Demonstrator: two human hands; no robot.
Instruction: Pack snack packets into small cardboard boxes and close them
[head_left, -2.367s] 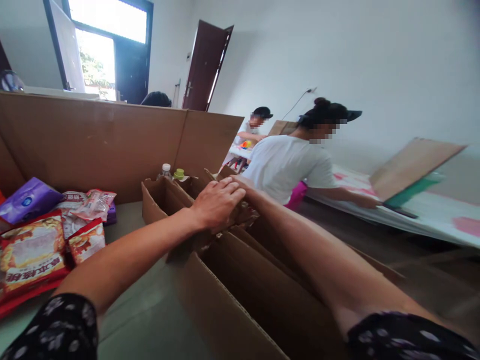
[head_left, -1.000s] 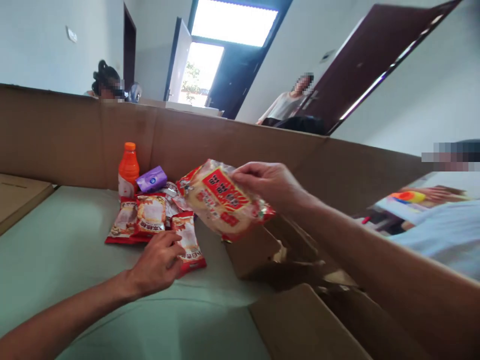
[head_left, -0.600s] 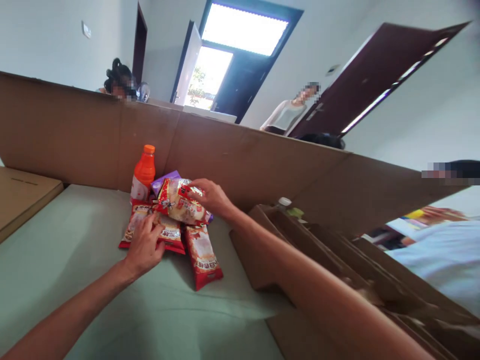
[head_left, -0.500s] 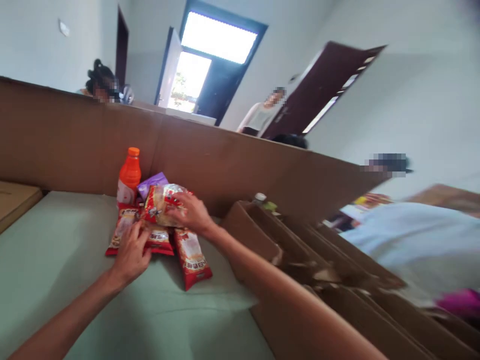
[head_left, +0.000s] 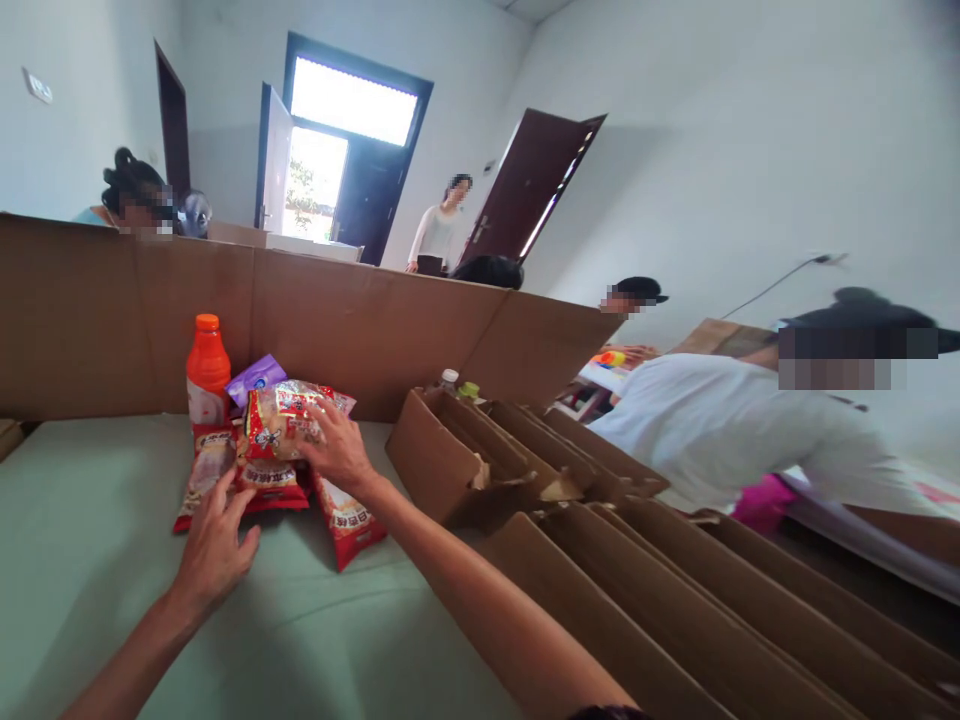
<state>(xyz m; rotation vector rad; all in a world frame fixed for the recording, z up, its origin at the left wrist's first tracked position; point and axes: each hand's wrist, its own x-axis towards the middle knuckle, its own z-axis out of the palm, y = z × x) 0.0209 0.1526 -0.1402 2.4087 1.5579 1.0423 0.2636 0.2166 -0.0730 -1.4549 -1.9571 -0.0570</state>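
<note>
A heap of red snack packets [head_left: 270,482] lies on the pale green table [head_left: 90,540], with an orange drink bottle [head_left: 207,372] and a purple packet [head_left: 255,378] behind it. My right hand [head_left: 335,448] rests on a clear red-printed packet [head_left: 289,418] on top of the heap, fingers curled over it. My left hand [head_left: 216,545] lies with fingers spread at the near edge of the heap, its fingertips touching a red packet [head_left: 201,480].
A tall cardboard screen [head_left: 322,320] stands behind the heap. Open cardboard boxes [head_left: 465,470] stand in a row to the right, two bottle caps [head_left: 457,383] showing behind them. A person in a white shirt [head_left: 720,430] leans over at right; other people are further back.
My right hand carried the clear red-printed packet from above the boxes down onto the heap. My left hand slid slightly back from the packets. The camera swung right.
</note>
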